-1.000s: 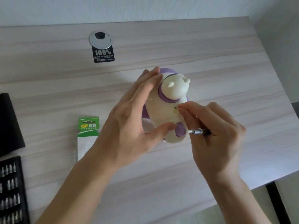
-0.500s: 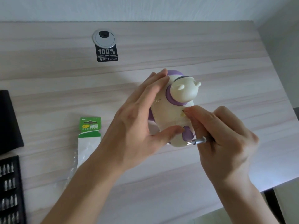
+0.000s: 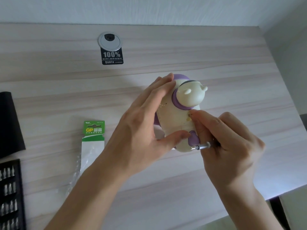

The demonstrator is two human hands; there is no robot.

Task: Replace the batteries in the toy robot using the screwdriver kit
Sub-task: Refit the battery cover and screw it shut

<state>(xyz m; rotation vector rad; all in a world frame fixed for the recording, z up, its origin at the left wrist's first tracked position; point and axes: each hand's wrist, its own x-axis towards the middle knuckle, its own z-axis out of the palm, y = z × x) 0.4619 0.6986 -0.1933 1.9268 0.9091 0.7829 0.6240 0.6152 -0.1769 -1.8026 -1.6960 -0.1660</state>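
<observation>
The cream and purple toy robot (image 3: 176, 120) is held over the desk, its back towards me. My left hand (image 3: 146, 128) wraps its left side, thumb pressed low on the body. My right hand (image 3: 227, 143) holds a silver screwdriver (image 3: 201, 146) in its palm, while its fingertips pinch at a small yellowish spot on the robot's right side. The screwdriver tip lies against the robot's lower edge. A green and white battery pack (image 3: 93, 138) lies flat to the left. The black screwdriver kit tray (image 3: 10, 195) with several bits sits at the lower left edge.
A black kit lid (image 3: 10, 123) lies at the far left. A silver cable grommet (image 3: 109, 41) with a black label (image 3: 112, 57) sits at the back of the wooden desk (image 3: 232, 63). The desk's right edge and front corner are near my right wrist.
Both hands and the robot have shifted slightly right and lower in the view. The grips look the same.
</observation>
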